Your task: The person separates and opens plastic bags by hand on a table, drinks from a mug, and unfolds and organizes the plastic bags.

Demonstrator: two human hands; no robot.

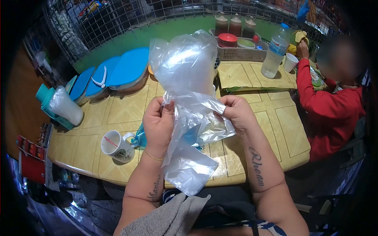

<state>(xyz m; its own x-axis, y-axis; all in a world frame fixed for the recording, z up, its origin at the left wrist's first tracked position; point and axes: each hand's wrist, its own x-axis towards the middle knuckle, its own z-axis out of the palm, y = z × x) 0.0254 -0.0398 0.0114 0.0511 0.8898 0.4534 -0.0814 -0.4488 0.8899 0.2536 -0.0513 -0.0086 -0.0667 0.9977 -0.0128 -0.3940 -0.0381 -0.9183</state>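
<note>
Clear plastic bags [185,63] hang crumpled between my two hands, over the front of the table. On one side, my left hand [158,122] pinches a bunched part of the plastic between thumb and fingers. Over on the other side, my right hand [236,114] grips an edge of the same plastic. One loose end drops below my hands toward my lap. A white mug [121,151] with a red stick in it stands left of my left hand. Part of a blue plastic piece [141,137] shows beside the mug, its rest hidden behind my hand.
Blue-lidded containers [130,69] line the table's left back, with white tongs [100,77] on top. A teal pitcher [47,96] stands at far left. A basket [240,54], a water bottle [275,51] and a white cup [290,63] stand right. A person in red [330,110] sits there, holding a banana.
</note>
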